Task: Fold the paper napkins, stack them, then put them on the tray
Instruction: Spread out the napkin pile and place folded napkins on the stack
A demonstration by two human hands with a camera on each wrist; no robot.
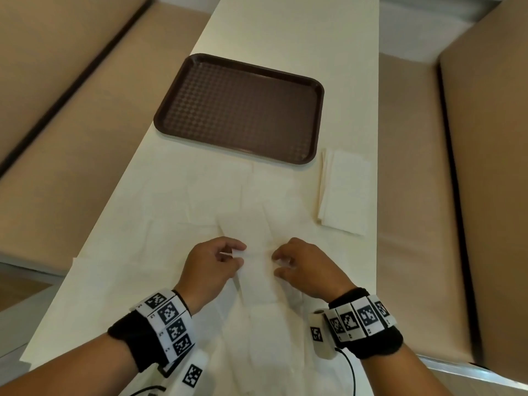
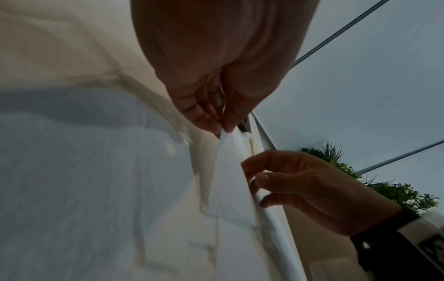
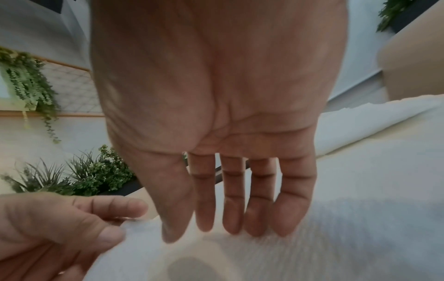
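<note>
much of the loose napkin layer on the table is hard to make out from the head view, since pale sheets blend into the pale tabletop and only faint edges and creases can be traced. the forearms are cut off at the lower edge of that view, and the benches on both sides are blurred. the napkin being worked is partly hidden by both hands. the left hand is seen pinching its left edge between thumb and fingertips; this is confirmed in the left wrist view, where the edge is held lifted off the table. the right hand looks curled from above, but in the right wrist view its fingers are shown straight and spread, tips down on the paper (whether anything is nipped by the thumb cannot be told). plants and a wall grid appear only in the wrist views. the brown tray lies further up the table with nothing in it. a folded stack of napkins is placed just beside the tray's near right corner, on the table.
</note>
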